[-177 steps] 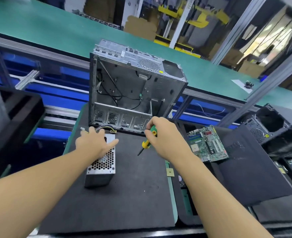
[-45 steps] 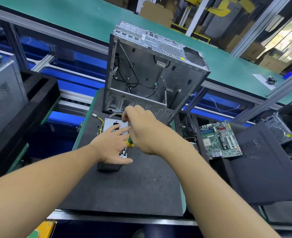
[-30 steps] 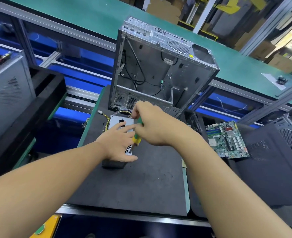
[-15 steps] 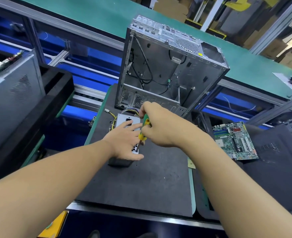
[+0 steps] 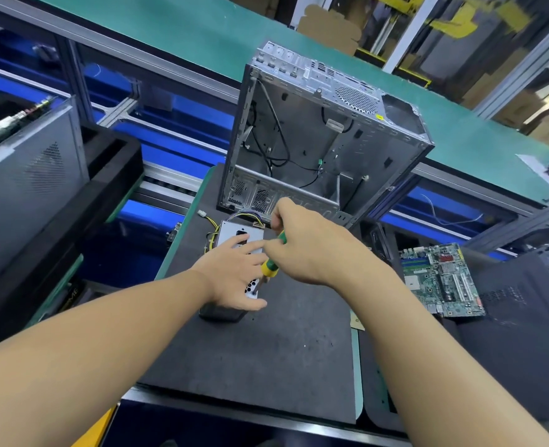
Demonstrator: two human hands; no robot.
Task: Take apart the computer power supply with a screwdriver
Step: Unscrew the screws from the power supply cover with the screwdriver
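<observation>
Grey perforated-metal power supply box [image 5: 228, 232] lies on dark worktop [image 5: 266, 356], mostly hidden beneath left grip [image 5: 234, 274], whose flat fingers press it. Right grip [image 5: 311, 250] clenched round green-and-yellow screwdriver [image 5: 269, 269]; tip at box corner, indistinct. Yellow wires [image 5: 212, 224] beyond left grip, partly covered.

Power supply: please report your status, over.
Left hand flat on power supply, holding it down. Right hand grips screwdriver, tip at its near right corner. Computer case behind, not in the way.

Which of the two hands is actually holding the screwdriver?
The right hand grips the green-yellow screwdriver; the left hand rests flat on the power supply.
</observation>
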